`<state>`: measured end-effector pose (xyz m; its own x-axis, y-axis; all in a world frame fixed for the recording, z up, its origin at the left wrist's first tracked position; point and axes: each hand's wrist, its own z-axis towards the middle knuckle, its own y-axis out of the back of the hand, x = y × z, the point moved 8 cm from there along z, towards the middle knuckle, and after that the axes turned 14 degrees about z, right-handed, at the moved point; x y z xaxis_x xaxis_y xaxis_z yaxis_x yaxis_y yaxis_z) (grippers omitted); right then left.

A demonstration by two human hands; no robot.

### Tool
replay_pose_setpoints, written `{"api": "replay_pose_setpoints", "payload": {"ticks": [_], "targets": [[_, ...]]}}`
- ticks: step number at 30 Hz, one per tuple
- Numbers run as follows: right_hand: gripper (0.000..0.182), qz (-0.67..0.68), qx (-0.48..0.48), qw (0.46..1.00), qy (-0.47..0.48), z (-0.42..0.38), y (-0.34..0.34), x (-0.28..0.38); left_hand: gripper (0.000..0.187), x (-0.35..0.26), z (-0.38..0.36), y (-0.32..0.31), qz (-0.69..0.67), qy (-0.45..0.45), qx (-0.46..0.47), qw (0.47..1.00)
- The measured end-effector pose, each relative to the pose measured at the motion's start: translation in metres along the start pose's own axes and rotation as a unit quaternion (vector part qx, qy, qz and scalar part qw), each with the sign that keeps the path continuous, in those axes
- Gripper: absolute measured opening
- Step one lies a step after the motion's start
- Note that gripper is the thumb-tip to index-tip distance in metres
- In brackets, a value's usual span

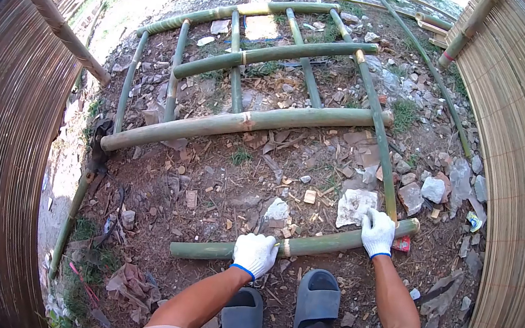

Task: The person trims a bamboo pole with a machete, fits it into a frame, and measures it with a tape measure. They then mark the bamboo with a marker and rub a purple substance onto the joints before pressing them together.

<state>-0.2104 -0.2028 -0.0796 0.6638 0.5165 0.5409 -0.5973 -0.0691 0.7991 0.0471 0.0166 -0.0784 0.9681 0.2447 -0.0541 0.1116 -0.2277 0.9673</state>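
Note:
A short green bamboo pole (pixel 325 243) lies crosswise in front of my feet. My left hand (pixel 254 254), in a white glove with a blue cuff, is closed on it left of its middle node. A tiny yellowish bit shows by those fingers, too small to name. My right hand (pixel 378 233), gloved alike, grips the same pole near its right end. There it is close beside the lower end of a long bamboo side pole (pixel 381 144). That side pole belongs to a bamboo frame with a thick crosspiece (pixel 276 118), a middle crosspiece (pixel 279 54) and several thin uprights.
Woven bamboo screens stand at left (pixel 2 159) and right (pixel 518 134). Stones, wood chips and a white rock (pixel 356 208) litter the dirt. A thin bamboo pole (pixel 435 74) lies at right, another (pixel 69 223) at left. My sandals (pixel 318 301) stand just behind the short pole.

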Motion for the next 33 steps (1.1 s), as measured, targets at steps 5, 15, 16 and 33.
{"api": "replay_pose_setpoints", "payload": {"ticks": [5, 15, 16, 33], "targets": [[0.020, -0.002, 0.004, 1.000, -0.001, -0.0001, -0.0003, -0.0007, 0.023, 0.0000, 0.0000, -0.0021, 0.000, 0.001, 0.008, 1.000], [0.019, 0.008, -0.005, 1.000, 0.001, 0.0005, 0.0007, 0.0006, 0.027, -0.0005, -0.0001, 0.0036, -0.007, -0.004, -0.012, 1.000], [0.019, 0.012, -0.008, 1.000, 0.005, 0.0007, 0.0008, 0.0003, 0.027, -0.0008, -0.0003, 0.0033, -0.008, -0.005, -0.011, 1.000], [0.018, 0.019, -0.007, 1.000, 0.002, 0.0028, 0.0028, 0.0039, 0.025, -0.0014, 0.0005, -0.0010, 0.007, 0.000, 0.019, 1.000]]}}
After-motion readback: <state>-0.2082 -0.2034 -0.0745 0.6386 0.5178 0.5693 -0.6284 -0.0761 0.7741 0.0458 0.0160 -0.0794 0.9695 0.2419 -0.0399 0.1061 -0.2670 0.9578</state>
